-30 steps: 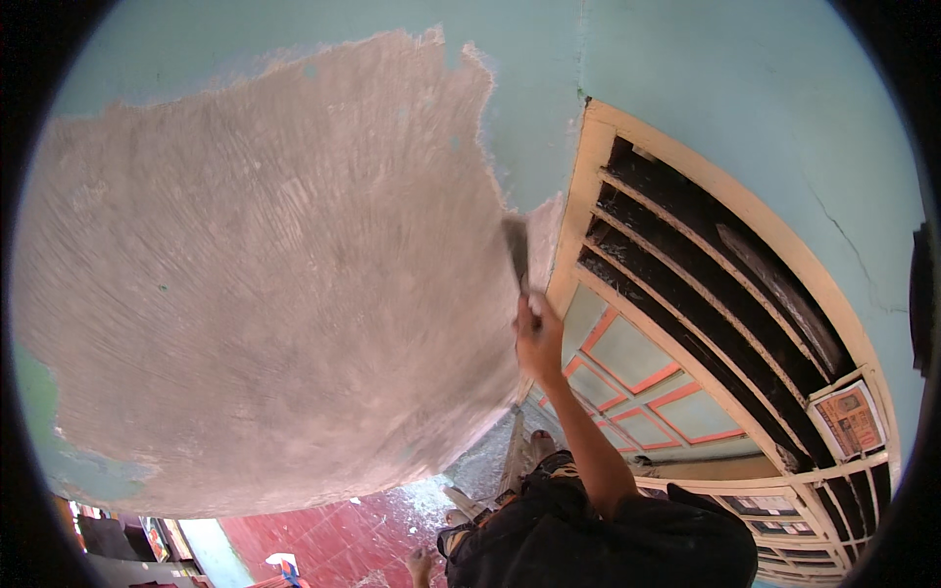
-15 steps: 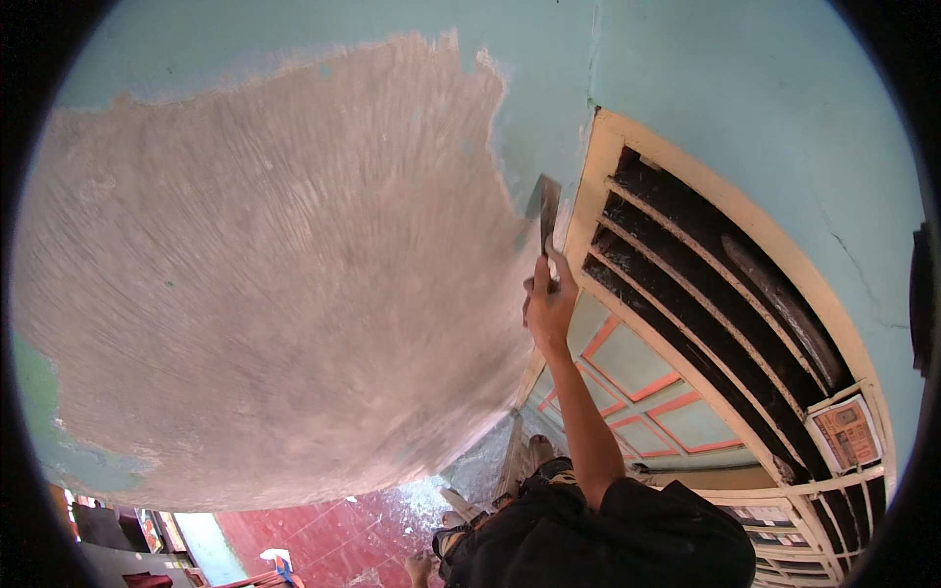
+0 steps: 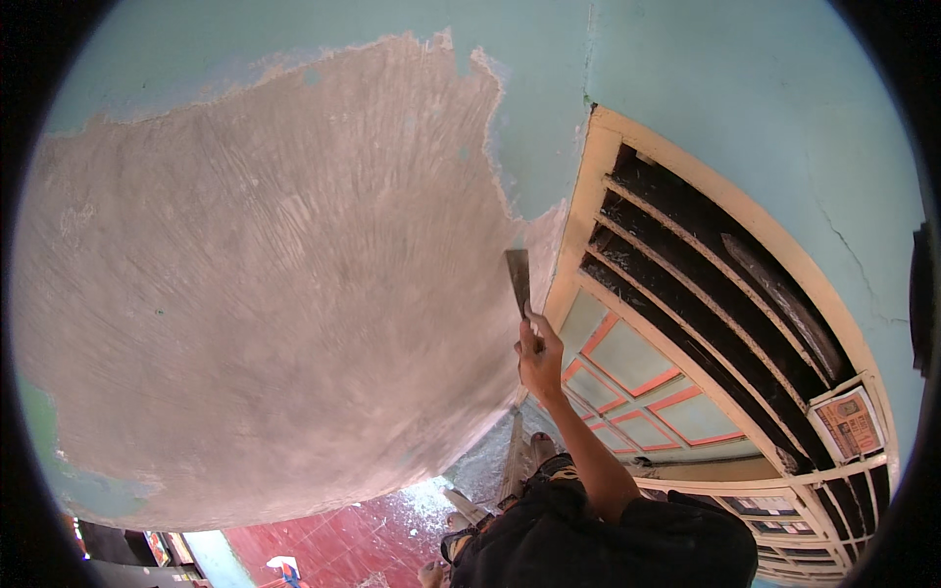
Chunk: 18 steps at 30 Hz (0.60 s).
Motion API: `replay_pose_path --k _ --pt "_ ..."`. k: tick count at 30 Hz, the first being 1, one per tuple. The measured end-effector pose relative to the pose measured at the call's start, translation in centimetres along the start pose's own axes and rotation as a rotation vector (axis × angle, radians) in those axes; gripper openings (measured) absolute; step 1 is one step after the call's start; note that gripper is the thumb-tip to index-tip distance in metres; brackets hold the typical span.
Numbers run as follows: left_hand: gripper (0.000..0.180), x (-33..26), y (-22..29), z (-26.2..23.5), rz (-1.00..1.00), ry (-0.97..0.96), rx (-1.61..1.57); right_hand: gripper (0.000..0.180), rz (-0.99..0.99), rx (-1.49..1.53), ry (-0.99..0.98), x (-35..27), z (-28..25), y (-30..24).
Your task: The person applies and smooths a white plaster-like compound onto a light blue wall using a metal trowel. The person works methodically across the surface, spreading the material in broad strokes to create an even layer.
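Note:
My right hand (image 3: 541,355) is wrapped round the handle of a scraper (image 3: 520,279) with a flat metal blade. The blade points up and lies against the wall, over the bare grey-brown patch (image 3: 294,255) where the paint is gone. Turquoise paint (image 3: 534,147) borders that patch above and on the right, with a ragged, whitish edge. At the lower edge, beside my dark shirt (image 3: 608,539), a small part of my left hand (image 3: 429,574) shows; its fingers are too small and cut off to read.
A cream window frame (image 3: 578,186) with dark slatted openings stands close on the right, a folded printed paper (image 3: 849,425) tucked in it. Below are green panels with orange trim (image 3: 637,353). White flakes (image 3: 426,505) litter the red floor (image 3: 323,539) beside a wooden post (image 3: 512,461).
My right hand and the scraper have moved down and slightly left, away from the window frame. Paint beside the frame has come off where the blade was.

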<state>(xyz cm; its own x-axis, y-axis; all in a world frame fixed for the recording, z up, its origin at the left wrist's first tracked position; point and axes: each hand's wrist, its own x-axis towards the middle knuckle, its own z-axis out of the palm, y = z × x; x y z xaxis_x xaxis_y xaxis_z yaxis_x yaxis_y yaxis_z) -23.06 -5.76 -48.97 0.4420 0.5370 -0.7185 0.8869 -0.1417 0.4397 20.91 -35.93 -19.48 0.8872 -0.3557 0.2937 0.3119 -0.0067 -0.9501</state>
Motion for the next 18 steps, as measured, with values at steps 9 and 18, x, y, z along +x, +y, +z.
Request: replay_pose_path --k 9,18 --pt "0.033 1.3 1.5 -0.4 0.009 0.010 -0.072 0.033 -0.123 -0.099 -0.007 2.4 -1.3 -0.1" --pt "0.033 1.2 1.8 0.5 -0.009 0.009 -0.070 0.026 -0.100 -0.041 0.009 5.2 -2.6 0.2"
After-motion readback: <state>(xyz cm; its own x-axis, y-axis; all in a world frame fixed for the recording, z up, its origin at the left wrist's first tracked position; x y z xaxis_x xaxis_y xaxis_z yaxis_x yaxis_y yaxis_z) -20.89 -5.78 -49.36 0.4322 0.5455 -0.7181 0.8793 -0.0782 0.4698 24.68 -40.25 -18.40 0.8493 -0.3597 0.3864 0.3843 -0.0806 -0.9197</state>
